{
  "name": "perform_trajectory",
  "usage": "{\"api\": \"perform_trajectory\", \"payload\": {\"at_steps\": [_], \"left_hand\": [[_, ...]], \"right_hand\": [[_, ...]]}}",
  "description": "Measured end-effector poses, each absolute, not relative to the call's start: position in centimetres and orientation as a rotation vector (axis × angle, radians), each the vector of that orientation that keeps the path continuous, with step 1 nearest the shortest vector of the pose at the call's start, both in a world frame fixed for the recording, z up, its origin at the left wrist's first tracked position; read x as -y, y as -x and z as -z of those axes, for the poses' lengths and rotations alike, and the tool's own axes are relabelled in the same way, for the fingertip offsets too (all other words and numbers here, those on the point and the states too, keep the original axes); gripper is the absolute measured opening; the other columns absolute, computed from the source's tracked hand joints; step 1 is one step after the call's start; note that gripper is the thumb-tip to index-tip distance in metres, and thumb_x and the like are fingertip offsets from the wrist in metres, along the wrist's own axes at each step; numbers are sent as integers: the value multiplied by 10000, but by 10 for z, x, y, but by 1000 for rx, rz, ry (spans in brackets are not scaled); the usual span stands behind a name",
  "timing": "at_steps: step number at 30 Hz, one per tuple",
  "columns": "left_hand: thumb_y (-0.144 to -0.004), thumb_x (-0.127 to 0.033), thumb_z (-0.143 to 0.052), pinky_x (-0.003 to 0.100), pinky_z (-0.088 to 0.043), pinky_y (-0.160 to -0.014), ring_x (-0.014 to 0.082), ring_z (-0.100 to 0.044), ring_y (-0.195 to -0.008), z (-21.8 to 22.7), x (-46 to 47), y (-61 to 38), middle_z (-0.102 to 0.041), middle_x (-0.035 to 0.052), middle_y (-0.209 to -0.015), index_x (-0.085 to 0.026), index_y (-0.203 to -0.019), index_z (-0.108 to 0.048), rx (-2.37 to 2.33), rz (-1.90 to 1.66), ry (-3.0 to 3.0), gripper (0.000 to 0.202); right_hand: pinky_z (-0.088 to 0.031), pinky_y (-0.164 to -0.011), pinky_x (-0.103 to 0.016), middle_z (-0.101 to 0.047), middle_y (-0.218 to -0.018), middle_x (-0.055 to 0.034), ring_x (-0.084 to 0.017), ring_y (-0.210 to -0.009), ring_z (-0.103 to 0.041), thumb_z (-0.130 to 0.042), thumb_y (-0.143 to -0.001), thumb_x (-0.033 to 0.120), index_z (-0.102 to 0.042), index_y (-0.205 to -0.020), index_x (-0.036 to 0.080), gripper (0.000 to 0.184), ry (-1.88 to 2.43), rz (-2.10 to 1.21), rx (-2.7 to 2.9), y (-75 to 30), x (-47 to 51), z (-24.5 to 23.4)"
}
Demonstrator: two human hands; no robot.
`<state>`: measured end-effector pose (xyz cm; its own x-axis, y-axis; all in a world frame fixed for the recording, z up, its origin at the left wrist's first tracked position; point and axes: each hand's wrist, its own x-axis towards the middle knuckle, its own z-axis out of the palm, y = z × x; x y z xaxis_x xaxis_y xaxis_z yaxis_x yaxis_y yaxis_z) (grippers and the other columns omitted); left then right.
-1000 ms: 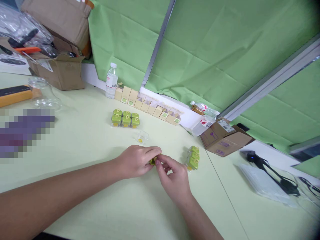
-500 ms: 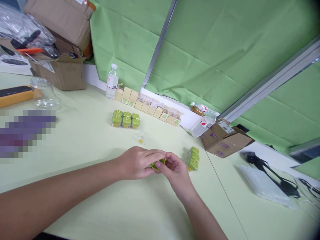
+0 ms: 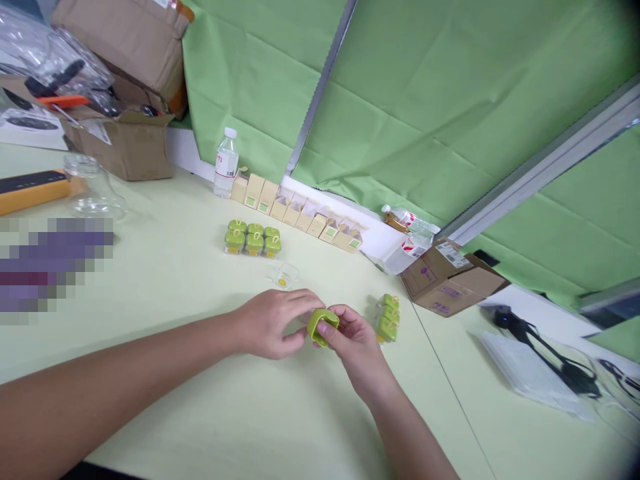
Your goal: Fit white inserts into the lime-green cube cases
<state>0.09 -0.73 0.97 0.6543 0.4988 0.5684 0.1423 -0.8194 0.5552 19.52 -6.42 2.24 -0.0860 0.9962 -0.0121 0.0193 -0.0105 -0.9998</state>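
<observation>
My right hand (image 3: 356,340) pinches a small green lid (image 3: 316,323), its hollow side facing me, with the thumb inside the rim. Beside the lid, my left hand (image 3: 275,322) has its thumb and fingers apart; its fingertips are close to the lid's left edge, and I cannot tell whether they touch it. Just beyond the hands stands a small clear container (image 3: 287,275) with a yellow spot and no lid. Several clear containers with green lids (image 3: 253,240) sit in a block further back. Another row of green-lidded containers (image 3: 389,319) stands right of my right hand.
Small cardboard boxes (image 3: 295,212) line the table's back edge beside a water bottle (image 3: 226,164). More bottles (image 3: 407,250) lie near an open carton (image 3: 450,277) at right. A glass jar (image 3: 93,190) and a brown box (image 3: 123,150) are at left.
The left hand's fingers have come away from over the lid, so more of it shows. In my right hand the lid has turned and shifted slightly right.
</observation>
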Motion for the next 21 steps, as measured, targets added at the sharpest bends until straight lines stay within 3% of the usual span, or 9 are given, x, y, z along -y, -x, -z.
{"api": "perform_trajectory", "payload": {"at_steps": [3, 5, 10, 21], "left_hand": [[-828, -102, -488, 215, -419, -534, 92, -516, -599, -8, 5, -3, -648, -6, -834, -200, -1002, -644, -584, -979, -2207, 254], [-839, -103, -481, 204, -374, -500, 73, -441, -547, -8, 4, -5, -636, -15, -802, -191, -940, -660, -595, -938, -2114, 223], [-806, -102, -529, 199, -356, -504, 66, -425, -547, -12, 2, -5, -610, -27, -757, -171, -827, -643, -630, -906, -2099, 135], [-805, -129, -571, 202, -373, -548, 75, -482, -597, -19, -3, -2, -616, -41, -746, -181, -834, -646, -657, -852, -2167, 95]], "right_hand": [[-520, -674, -289, -643, -784, 4, -131, -696, -598, -809, -758, 378, -628, -829, 202, 262, 1162, -1354, 1226, -196, 65, -22], [-526, -677, -290, -644, -797, 4, -131, -706, -599, -814, -754, 367, -638, -832, 206, 250, 1153, -1389, 1199, -196, 65, -22], [-529, -703, -289, -653, -858, -5, -140, -767, -599, -807, -757, 350, -682, -870, 216, 216, 1141, -1421, 1162, -193, 66, -24], [-482, -695, -278, -636, -828, -4, -132, -745, -566, -763, -808, 264, -701, -899, 206, 125, 1083, -1391, 1174, -188, 71, -27]]}}
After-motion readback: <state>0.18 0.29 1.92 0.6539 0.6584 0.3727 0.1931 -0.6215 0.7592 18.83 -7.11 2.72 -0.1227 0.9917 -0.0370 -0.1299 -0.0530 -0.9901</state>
